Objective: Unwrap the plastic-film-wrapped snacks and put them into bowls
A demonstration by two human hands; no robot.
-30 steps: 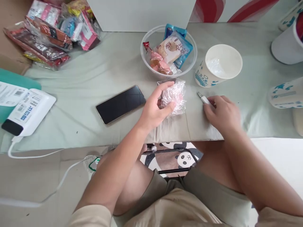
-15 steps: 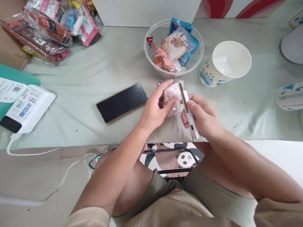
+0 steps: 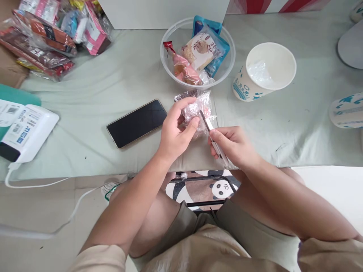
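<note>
My left hand (image 3: 178, 130) is closed around the left side of a small package in clear plastic wrap (image 3: 202, 104), thumb and fingers on it. What lies inside the wrap is hard to make out; a dark part shows at its upper left. In my right hand (image 3: 232, 145) is a white utility knife (image 3: 214, 141), with its blade pointing up and left against the wrap. Just beyond the package stands a clear plastic bowl (image 3: 162, 62) holding wrapped snacks, among them a round cake packet (image 3: 200, 51).
Left of my hands lies a black phone (image 3: 137, 124). A white paper cup (image 3: 246, 85) with plastic film inside stands to the right. Several snack packets (image 3: 45, 41) are heaped at the far left, above a white device (image 3: 34, 132) with a cable. Another patterned cup (image 3: 346, 113) is at the right edge.
The knife's tip has come down from the package's upper right onto its wrap. My right hand has moved lower and the package has turned slightly. The whole view has shifted a little.
</note>
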